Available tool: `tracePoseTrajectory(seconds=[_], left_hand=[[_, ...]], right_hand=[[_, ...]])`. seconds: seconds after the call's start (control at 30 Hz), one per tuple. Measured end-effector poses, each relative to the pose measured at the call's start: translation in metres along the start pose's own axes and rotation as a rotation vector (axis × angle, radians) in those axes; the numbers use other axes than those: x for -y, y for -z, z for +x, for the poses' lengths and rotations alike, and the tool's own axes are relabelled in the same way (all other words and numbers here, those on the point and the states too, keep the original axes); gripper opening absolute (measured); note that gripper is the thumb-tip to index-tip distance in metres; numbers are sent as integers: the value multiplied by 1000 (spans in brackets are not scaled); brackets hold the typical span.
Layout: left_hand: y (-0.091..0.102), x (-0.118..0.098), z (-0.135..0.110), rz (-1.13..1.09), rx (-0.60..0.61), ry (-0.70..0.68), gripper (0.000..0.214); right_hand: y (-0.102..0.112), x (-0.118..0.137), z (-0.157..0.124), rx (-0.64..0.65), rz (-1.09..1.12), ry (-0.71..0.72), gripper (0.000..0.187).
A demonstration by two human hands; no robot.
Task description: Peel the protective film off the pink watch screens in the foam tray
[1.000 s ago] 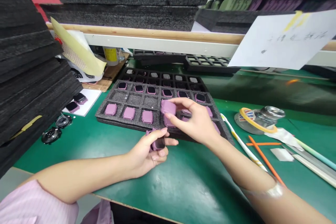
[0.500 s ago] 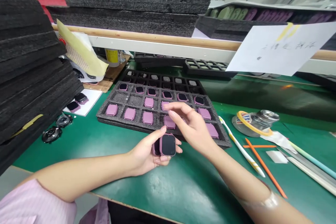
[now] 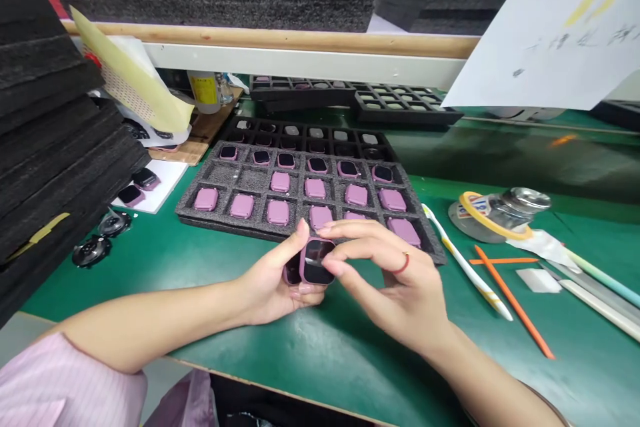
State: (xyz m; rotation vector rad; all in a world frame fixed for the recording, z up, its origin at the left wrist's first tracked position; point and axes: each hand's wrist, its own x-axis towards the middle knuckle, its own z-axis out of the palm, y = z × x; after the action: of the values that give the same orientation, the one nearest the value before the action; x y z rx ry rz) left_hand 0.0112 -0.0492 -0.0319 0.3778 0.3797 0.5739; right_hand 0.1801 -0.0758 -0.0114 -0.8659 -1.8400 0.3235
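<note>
My left hand [image 3: 273, 283] grips a pink smartwatch body [image 3: 316, 261] with its dark screen facing me, just above the green mat. My right hand [image 3: 400, 287] has its thumb and fingers pinched on the right side of the same watch body. A second dark-faced piece seems to sit behind it in my left palm. Directly beyond my hands lies a grey foam tray [image 3: 250, 181] with several pink watch bodies, some face down and some screen up.
Black foam sheets [image 3: 55, 127] are stacked high at the left. More dark trays [image 3: 400, 110] lie at the back. To the right are a white stick [image 3: 465, 267], an orange stick [image 3: 515, 303], a tape roll on a metal weight [image 3: 500, 213] and a white paper sign [image 3: 550, 47].
My right hand set a pink watch body into the tray, then came back to the watch body in my left hand. The left hand turned the screen to face me.
</note>
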Motion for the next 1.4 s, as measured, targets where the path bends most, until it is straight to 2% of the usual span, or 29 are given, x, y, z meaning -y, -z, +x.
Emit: tracePoseTrajectory(seconds=[0.13,0.17,0.23,0.33,0.37,0.43,0.53,0.73,0.97,1.07,1.1,1.17,1.23,1.27,1.33,1.4], left_hand=[[-1,-1,-1,23,-12,22,57],[-1,-2,-2,24,-15,19,58],[-1,-2,-2,20,-12,11,58],[-1,-3,-3,37,-1,4,58],[-1,-2,-3,48,1,3,59],[-1,-2,-3,71,8,8,60],[0,-1,-3,92,36,13,62],[2,0,-4,112,46,20,66],[1,0,-4,102,66,18,64],[1,-1,-4,101,66,10,62],[1,0,-4,99,68,9,61],[0,0,-4,90,79,2,59],[0,0,-4,86,94,0,58],[-1,0,-5,87,101,0,57],[-2,0,-5,103,104,6,56],[-2,-1,-6,130,101,9,56]], right_hand=[[4,3,-2,-317,114,-165,13],[5,3,-3,-345,155,-202,12],[4,3,-5,-255,218,-234,15],[1,0,-9,33,188,-206,56],[-1,-1,-10,91,157,-193,62],[-4,-2,-12,146,120,-181,58],[-6,-2,-12,156,140,-185,48],[-4,0,-11,169,153,-169,47],[-3,-2,-12,190,151,-166,50],[-1,0,-12,197,175,-186,64],[1,1,-11,175,201,-196,69],[7,5,-11,42,222,-182,68],[16,8,-12,-75,119,-81,59],[21,9,-12,-76,43,-24,57],[28,12,-14,40,-52,53,56],[33,15,-16,173,-30,60,52]])
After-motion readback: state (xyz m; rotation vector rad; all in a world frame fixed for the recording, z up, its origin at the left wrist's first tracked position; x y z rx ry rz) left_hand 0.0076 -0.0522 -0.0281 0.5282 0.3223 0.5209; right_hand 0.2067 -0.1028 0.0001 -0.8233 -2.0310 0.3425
